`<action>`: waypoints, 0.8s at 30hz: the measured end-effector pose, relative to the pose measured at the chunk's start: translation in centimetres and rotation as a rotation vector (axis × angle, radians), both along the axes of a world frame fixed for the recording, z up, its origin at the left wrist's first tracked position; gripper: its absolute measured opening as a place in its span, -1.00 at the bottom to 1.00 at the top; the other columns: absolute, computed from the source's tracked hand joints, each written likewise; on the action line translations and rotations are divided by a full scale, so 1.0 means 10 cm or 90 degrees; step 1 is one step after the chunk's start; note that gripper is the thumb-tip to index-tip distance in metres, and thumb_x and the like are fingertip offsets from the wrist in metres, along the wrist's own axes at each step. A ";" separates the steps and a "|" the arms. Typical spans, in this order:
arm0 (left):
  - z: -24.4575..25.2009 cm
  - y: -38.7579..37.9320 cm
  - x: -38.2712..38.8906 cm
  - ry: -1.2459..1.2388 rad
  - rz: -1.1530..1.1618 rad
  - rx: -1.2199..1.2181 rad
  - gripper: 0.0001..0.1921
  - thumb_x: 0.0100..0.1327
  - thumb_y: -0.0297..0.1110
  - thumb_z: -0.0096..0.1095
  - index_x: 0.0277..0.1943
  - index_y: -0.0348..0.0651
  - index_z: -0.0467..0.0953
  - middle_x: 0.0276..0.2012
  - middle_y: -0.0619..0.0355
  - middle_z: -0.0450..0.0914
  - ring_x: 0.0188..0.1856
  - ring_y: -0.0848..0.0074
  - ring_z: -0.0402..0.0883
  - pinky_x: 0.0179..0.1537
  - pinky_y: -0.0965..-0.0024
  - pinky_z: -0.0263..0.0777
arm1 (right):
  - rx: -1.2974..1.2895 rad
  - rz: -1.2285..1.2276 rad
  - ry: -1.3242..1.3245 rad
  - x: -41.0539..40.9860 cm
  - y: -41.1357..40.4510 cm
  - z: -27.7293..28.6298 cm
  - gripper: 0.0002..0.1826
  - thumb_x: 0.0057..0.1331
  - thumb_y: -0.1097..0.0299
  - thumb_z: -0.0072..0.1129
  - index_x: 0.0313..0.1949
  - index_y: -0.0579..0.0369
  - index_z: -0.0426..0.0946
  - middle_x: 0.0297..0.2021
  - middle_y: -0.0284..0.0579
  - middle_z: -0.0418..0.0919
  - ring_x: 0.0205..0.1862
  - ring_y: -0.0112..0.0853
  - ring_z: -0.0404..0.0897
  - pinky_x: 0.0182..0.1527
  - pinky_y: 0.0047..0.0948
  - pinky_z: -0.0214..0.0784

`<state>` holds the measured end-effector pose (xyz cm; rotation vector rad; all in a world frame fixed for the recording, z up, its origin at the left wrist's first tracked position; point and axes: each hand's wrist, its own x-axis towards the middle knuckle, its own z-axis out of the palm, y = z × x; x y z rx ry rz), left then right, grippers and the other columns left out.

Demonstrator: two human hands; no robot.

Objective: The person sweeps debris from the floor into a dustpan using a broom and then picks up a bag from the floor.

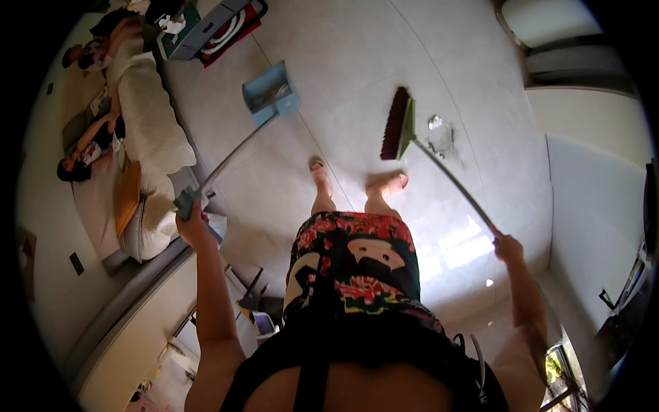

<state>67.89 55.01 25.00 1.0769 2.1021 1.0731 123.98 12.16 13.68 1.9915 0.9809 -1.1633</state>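
My left hand grips the top end of a long-handled dustpan, near a grey-blue fitting on its pole. The light blue pan stands on the floor ahead on the left, with some debris inside. In my right hand is the handle of a broom, its grey pole slanting away to the left. The green broom head with dark red bristles is ahead of my right foot. Just right of it on the tiles lie a crumpled whitish scrap and a patch of dark dirt.
A sofa with a cream cover runs along the left, and two people sit or recline there. A grey case with a coiled white hose stands at the upper left. White cabinetry borders the right. Pale floor tiles stretch ahead.
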 end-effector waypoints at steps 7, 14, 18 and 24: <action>0.10 -0.11 0.60 -0.005 -0.080 0.007 -0.76 0.00 -0.48 0.35 -0.36 -0.23 0.36 -0.63 0.24 0.40 -0.68 0.62 0.30 -0.66 0.55 0.17 | 0.030 0.081 -0.062 0.69 -0.16 0.63 -0.50 0.27 0.20 -0.07 0.21 -0.53 0.17 -0.32 -0.04 0.50 -0.32 -0.17 0.55 -0.24 -0.21 0.41; 0.18 0.18 1.07 -0.025 -0.093 0.002 -0.77 0.02 -0.49 0.32 -0.35 -0.23 0.35 -0.61 0.24 0.41 -0.68 0.62 0.31 -0.65 0.55 0.21 | 0.068 -0.105 -0.063 0.43 -0.33 1.17 -0.49 0.23 0.19 -0.01 0.17 -0.62 0.20 -0.35 -0.04 0.49 -0.31 -0.10 0.54 -0.22 -0.16 0.40; 0.11 0.48 1.34 -0.052 -0.116 0.035 -0.79 0.03 -0.48 0.32 -0.34 -0.22 0.37 -0.61 0.24 0.42 -0.67 0.64 0.32 -0.65 0.57 0.22 | 0.194 -0.232 0.015 0.30 0.07 0.64 -0.51 0.21 0.17 0.00 0.17 -0.46 0.26 -0.43 0.04 0.53 -0.34 -0.11 0.55 -0.26 -0.17 0.37; -0.12 1.22 1.74 -0.011 -0.194 0.046 -0.79 0.02 -0.48 0.33 -0.35 -0.23 0.39 -0.60 0.24 0.42 -0.68 0.64 0.32 -0.66 0.57 0.22 | 0.359 -0.305 0.071 0.26 1.70 -0.34 -0.50 0.22 0.16 -0.05 0.18 -0.46 0.20 -0.32 0.02 0.55 -0.26 -0.07 0.54 -0.23 -0.15 0.36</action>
